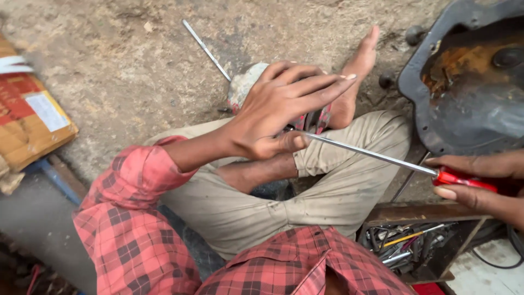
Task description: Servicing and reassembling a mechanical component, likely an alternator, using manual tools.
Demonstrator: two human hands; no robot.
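My left hand (281, 106) is raised over my crossed legs, fingers stretched out together and thumb folded in. The thumb rests on the tip end of a long screwdriver (371, 154), whose very tip is hidden behind it. The steel shaft runs right and slightly down to a red handle (464, 180). My right hand (480, 183) grips that handle at the right edge of the view. My red plaid sleeve (131, 207) covers the left arm.
A dark, rusty metal casing (464, 93) lies on the ground at the upper right. A wooden box of tools (415, 246) sits by my right knee. A thin metal rod (207, 50) lies on the dirt floor. A cardboard box (27, 120) is at the left.
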